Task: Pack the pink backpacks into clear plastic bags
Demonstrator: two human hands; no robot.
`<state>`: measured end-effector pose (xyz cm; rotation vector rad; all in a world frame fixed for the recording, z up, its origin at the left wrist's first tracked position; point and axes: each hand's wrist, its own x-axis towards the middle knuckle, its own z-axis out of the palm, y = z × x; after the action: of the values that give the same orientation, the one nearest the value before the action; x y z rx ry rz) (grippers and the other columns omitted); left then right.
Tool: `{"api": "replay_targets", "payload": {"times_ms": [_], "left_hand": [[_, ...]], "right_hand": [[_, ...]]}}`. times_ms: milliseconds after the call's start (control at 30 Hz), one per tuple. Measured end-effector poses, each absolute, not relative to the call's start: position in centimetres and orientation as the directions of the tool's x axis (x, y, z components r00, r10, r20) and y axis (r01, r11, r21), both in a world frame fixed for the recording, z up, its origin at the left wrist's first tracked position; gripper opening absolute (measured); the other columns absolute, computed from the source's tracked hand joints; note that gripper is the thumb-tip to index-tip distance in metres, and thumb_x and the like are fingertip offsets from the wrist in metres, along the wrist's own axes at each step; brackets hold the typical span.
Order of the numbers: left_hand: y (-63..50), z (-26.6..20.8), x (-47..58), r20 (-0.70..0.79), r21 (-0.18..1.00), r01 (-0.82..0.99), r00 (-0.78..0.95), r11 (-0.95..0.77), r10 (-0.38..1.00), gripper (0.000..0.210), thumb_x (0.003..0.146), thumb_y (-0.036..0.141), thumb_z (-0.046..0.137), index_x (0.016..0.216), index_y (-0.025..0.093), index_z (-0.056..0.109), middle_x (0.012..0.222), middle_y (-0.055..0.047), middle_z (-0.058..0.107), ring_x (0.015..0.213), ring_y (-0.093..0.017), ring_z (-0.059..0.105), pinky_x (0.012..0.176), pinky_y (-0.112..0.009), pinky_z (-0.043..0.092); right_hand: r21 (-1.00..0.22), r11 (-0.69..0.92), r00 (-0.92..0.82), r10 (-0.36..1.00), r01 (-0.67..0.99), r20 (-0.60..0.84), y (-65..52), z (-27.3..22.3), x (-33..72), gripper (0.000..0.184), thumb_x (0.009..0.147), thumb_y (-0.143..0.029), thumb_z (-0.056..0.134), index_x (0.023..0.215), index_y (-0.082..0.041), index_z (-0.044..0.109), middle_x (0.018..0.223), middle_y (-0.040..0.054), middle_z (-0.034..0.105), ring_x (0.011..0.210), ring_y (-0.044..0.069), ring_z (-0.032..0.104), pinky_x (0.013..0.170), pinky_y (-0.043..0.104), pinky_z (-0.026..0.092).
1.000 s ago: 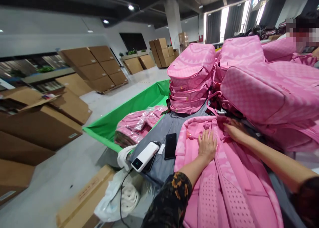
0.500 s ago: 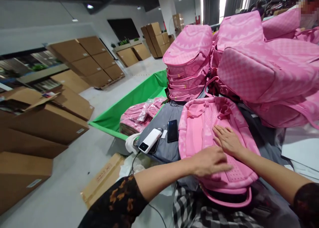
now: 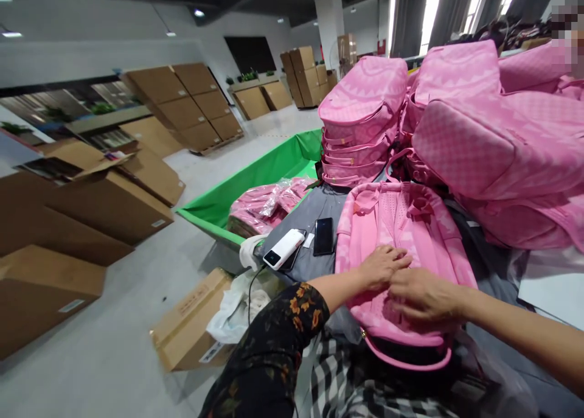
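Note:
A pink backpack (image 3: 438, 247) lies on its front across the grey-covered surface, its padded back panel and shoulder straps facing up. Over the middle of that panel, my left hand (image 3: 385, 267) bends its fingers inward in a closed grip. Right beside it, nearer to me, my right hand (image 3: 422, 295) is curled closed with the fingertips turned down to the bag. The hands nearly touch, and what is between their fingers is hidden. A pink top handle (image 3: 410, 364) loops out at the near end, above a black-and-white checked cloth (image 3: 337, 369).
Stacked pink backpacks (image 3: 360, 95) stand behind, with more (image 3: 465, 144) piled at the right. A white power bank (image 3: 283, 247) and a black phone (image 3: 323, 236) lie left of the bag. Beyond is a green bin (image 3: 219, 208) holding plastic-wrapped pink goods. Cardboard boxes (image 3: 123, 211) cover the left floor.
My right hand has gone from lying flat on the panel to a curled grip nearer me. My left hand has moved up and farther from me. The view has shifted left.

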<state>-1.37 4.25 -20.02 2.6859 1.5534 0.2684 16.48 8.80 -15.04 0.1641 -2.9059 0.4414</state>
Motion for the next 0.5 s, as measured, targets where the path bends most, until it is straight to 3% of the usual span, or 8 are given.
{"api": "replay_targets", "payload": {"times_ms": [67,100,233,367,500], "left_hand": [[4.6,-19.9,-2.0,0.108,0.064,0.829,0.548,-0.556,0.829,0.045,0.105,0.039,0.043,0.147,0.027,0.053,0.151,-0.008,0.056,0.123,-0.025,0.055,0.106,-0.043,0.041],[4.6,-20.1,-2.1,0.141,0.056,0.860,0.496,-0.507,0.857,0.046,0.106,0.042,0.041,0.149,0.032,0.052,0.154,-0.007,0.053,0.129,-0.028,0.052,0.109,-0.047,0.038],[4.5,-22.2,-2.1,0.307,0.177,0.970,0.107,-0.167,0.946,0.068,0.091,0.067,0.058,0.154,0.044,0.045,0.171,-0.009,0.027,0.153,-0.049,0.021,0.117,-0.068,0.023],[4.6,-22.6,-2.1,0.212,0.284,0.955,0.029,-0.090,0.977,0.076,0.089,0.066,0.063,0.157,0.048,0.036,0.175,-0.004,0.014,0.157,-0.050,0.009,0.121,-0.073,0.013],[2.7,-22.0,-1.5,0.087,0.360,0.927,0.080,-0.106,0.993,0.077,0.091,0.066,0.060,0.159,0.048,0.030,0.176,-0.004,0.009,0.159,-0.049,0.004,0.123,-0.074,0.005]], "right_hand": [[-0.321,0.916,-0.971,-0.229,-0.240,0.071,7.5,-15.2,16.5,0.017,0.098,-0.030,0.048,0.090,-0.021,0.061,0.083,0.0046,0.064,0.072,0.018,0.052,0.065,0.032,0.036],[-0.326,0.909,-0.965,-0.256,-0.260,0.057,7.4,-15.9,16.4,0.015,0.097,-0.029,0.049,0.090,-0.021,0.060,0.083,0.0043,0.063,0.071,0.018,0.051,0.063,0.033,0.034],[-0.317,0.877,-0.928,-0.304,-0.361,0.215,8.9,-19.9,15.6,0.018,0.095,-0.023,0.039,0.093,-0.022,0.056,0.080,0.0028,0.060,0.071,0.018,0.050,0.063,0.034,0.032],[-0.246,0.915,-0.901,-0.213,-0.319,0.378,9.5,-21.8,15.5,0.022,0.093,-0.023,0.033,0.091,-0.022,0.055,0.079,0.0042,0.059,0.071,0.020,0.050,0.065,0.034,0.035],[-0.074,0.988,-0.934,-0.104,-0.137,0.343,7.1,-20.8,16.8,0.019,0.097,-0.025,0.042,0.094,-0.019,0.060,0.083,0.0060,0.064,0.073,0.019,0.053,0.072,0.035,0.042]]}}
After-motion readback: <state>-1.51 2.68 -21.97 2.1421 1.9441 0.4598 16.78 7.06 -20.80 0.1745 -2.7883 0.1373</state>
